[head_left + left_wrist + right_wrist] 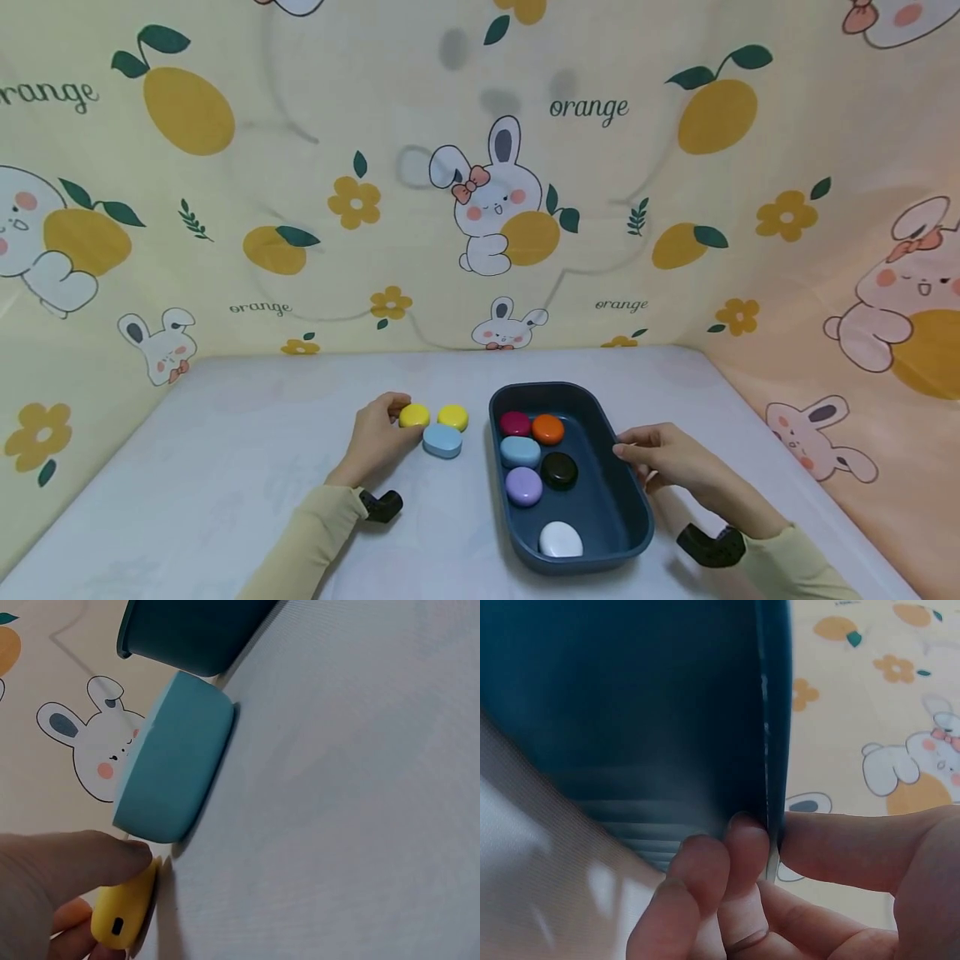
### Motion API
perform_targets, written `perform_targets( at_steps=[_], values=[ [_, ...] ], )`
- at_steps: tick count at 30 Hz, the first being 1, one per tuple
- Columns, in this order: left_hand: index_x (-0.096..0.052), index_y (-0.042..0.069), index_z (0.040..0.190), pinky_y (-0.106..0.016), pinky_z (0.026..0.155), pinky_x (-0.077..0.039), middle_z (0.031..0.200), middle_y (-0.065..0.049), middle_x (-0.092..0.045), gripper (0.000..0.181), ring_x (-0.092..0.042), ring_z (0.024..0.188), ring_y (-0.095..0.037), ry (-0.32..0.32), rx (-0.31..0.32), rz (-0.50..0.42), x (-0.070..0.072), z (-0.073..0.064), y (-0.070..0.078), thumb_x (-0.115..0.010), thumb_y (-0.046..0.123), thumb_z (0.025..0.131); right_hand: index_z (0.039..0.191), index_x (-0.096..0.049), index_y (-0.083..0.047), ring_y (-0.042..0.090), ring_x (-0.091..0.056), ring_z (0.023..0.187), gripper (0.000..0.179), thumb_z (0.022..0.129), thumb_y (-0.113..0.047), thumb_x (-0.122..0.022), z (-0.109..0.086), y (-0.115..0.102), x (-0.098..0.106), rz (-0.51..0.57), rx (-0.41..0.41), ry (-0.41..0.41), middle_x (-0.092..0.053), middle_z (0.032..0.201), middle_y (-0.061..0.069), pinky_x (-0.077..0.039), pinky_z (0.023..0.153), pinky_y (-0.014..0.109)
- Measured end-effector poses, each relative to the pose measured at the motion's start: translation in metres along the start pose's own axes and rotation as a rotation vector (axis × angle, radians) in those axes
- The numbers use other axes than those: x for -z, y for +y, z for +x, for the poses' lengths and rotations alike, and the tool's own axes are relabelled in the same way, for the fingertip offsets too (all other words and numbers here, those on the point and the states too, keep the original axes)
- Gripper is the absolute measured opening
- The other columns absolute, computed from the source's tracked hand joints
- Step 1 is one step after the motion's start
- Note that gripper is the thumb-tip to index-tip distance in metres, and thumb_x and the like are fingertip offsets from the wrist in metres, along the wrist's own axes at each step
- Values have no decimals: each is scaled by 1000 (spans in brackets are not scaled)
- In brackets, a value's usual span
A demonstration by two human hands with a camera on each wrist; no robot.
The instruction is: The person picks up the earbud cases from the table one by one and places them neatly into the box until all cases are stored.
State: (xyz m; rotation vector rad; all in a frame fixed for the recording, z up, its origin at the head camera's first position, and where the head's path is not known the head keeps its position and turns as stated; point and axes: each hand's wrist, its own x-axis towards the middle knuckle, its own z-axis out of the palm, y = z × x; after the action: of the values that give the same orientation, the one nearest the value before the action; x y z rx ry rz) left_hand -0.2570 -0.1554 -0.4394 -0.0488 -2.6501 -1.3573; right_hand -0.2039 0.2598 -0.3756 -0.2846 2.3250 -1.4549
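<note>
My left hand (377, 437) pinches a yellow rounded disc (414, 416) at the table's middle. In the left wrist view the thumb lies on one side of the yellow disc (124, 909), fingers on the other; a small dark mark shows on its edge. A second yellow disc (453, 417) and a light blue oval block (442, 442) sit close beside it. My right hand (675, 461) grips the right rim of a dark blue tray (606, 500), thumb on the rim and fingertips (701, 862) against the outer wall in the right wrist view.
Inside the tray are a crimson disc (515, 424), an orange one (548, 429), a light blue block (521, 452), a black disc (559, 471), a lilac one (523, 487) and a white piece (561, 540). A printed cloth (360, 100) stands behind the white table (247, 467).
</note>
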Motion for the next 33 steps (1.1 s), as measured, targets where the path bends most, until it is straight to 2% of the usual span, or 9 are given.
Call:
perform_targets(
  at_steps=[8,15,20,26,33],
  values=[
    [-61,-1,124,-43,93,-48,116,-11,-62,52,-55,106,-28,-3,25,-2,2,-2,2,-82,15,78,121,-61,9,22,-57,67,37,99,-21,-59,1,1,0,-4,-1,0,-57,71,6,-52,57,33],
    [-61,-3,123,-41,90,-50,115,-13,-64,52,-58,104,-27,30,-6,16,6,0,4,-82,16,79,122,-61,10,23,-57,67,38,99,-21,-60,0,0,0,-1,0,1,-57,71,6,-52,58,33],
    [-61,-3,123,-41,88,-52,114,-13,-64,53,-60,101,-26,45,-11,-27,13,2,6,-83,17,79,121,-61,10,22,-57,67,38,99,-21,-60,0,-1,0,-8,1,1,-57,71,6,-52,57,33],
    [-61,-2,124,-40,89,-51,118,-12,-64,54,-58,107,-26,56,-37,-55,21,2,18,-83,18,79,120,-61,10,21,-56,67,38,99,-21,-59,-1,-3,0,-10,5,1,-56,71,5,-51,58,33],
    [-61,-1,124,-39,90,-51,118,-10,-64,53,-58,107,-24,65,-98,-69,22,-3,34,-84,19,80,120,-61,10,21,-55,66,37,100,-21,-59,-2,-4,0,-7,8,-2,-55,71,5,-51,57,33]
  ],
)
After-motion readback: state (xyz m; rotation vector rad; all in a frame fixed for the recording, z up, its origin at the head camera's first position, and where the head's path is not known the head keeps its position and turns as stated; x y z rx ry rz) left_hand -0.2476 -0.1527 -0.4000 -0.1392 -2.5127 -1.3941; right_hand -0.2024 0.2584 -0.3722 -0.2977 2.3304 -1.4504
